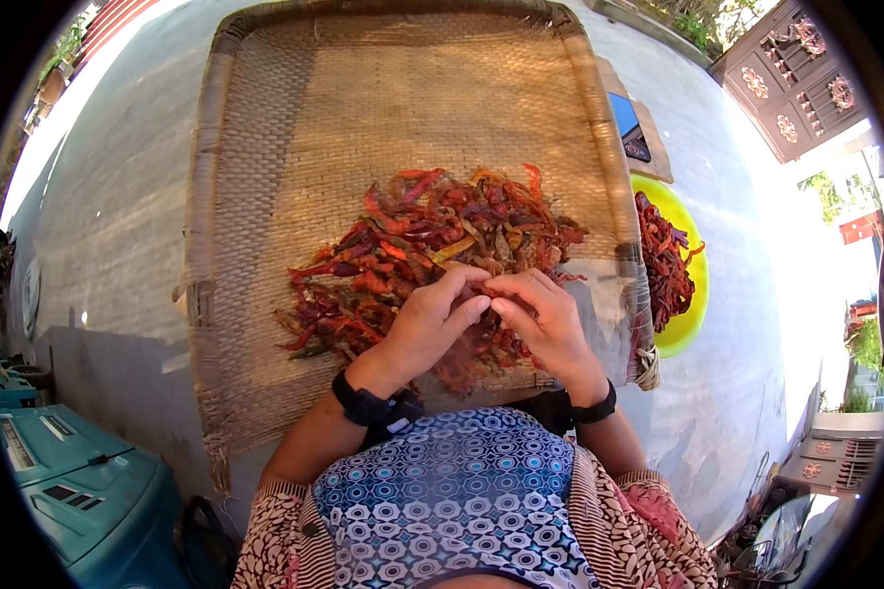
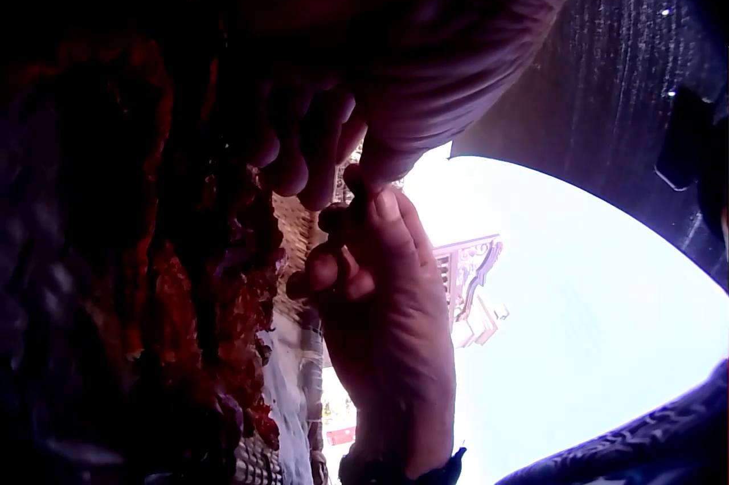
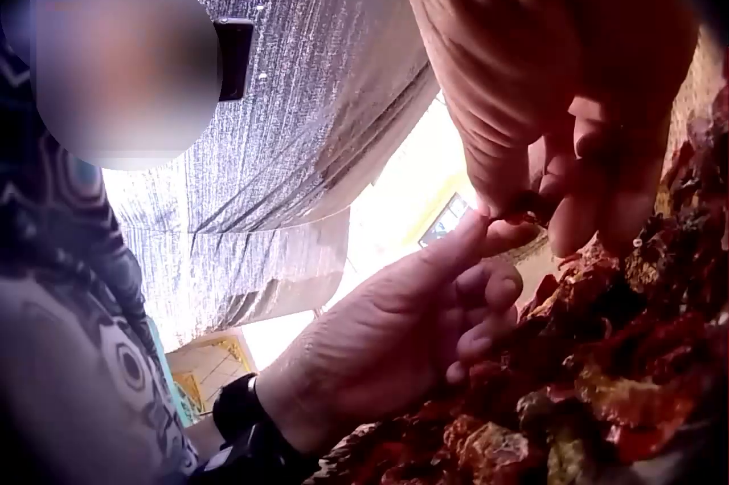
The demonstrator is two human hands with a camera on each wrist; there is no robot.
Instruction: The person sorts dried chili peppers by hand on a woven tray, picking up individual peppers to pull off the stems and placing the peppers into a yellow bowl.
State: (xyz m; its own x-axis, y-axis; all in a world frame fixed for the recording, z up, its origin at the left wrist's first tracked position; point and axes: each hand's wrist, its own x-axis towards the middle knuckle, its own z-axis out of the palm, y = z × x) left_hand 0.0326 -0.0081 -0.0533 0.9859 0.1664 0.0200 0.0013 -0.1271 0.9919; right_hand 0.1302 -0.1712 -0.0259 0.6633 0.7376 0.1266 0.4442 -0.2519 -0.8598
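Both hands meet over a heap of dried red chili peppers (image 1: 393, 257) on a large woven tray (image 1: 393, 108). My left hand (image 1: 424, 322) pinches one end of a small dark red chili pepper (image 3: 526, 215) between thumb and fingers. Opposite it, the fingertips of my right hand (image 1: 552, 329) pinch the same pepper, almost touching the left ones. Most of the pepper is hidden behind the fingers. In the left wrist view the right hand (image 2: 393, 314) shows beyond the shadowed left one.
Right of the tray stands a yellow basin (image 1: 695, 306) holding more red chilies (image 1: 664, 265). Above it a phone (image 1: 631, 128) lies on a piece of cardboard (image 1: 655, 157). A teal plastic container (image 1: 98, 501) stands at the lower left. Around the tray is concrete ground (image 1: 118, 226).
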